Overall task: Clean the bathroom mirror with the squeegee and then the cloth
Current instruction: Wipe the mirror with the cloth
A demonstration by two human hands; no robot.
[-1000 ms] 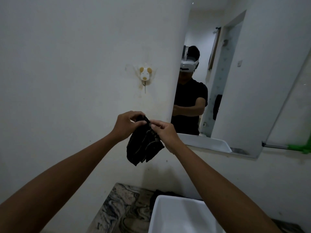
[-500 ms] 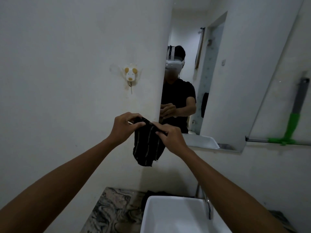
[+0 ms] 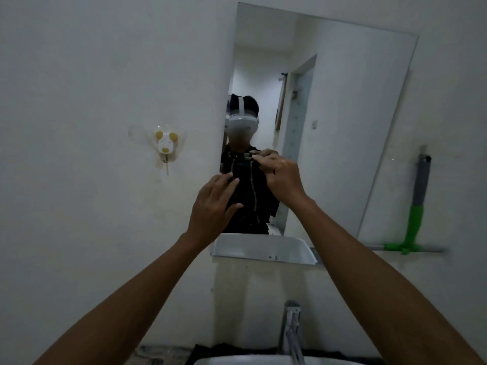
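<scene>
A dark striped cloth hangs in front of the lower left part of the wall mirror. My right hand pinches its top edge. My left hand lies against the cloth's left side with fingers spread, thumb and fingers around its edge. The green and grey squeegee leans upright against the wall right of the mirror, its blade on a narrow ledge. The mirror shows a person in a black shirt with a headset.
A white sink with a chrome tap sits below, at the bottom edge. A small animal-shaped hook is stuck to the wall left of the mirror. Dark fabric lies behind the sink.
Both hands have lifted the cloth up and to the right, from in front of the wall to in front of the mirror. My view has swung right, showing the whole mirror and squeegee.
</scene>
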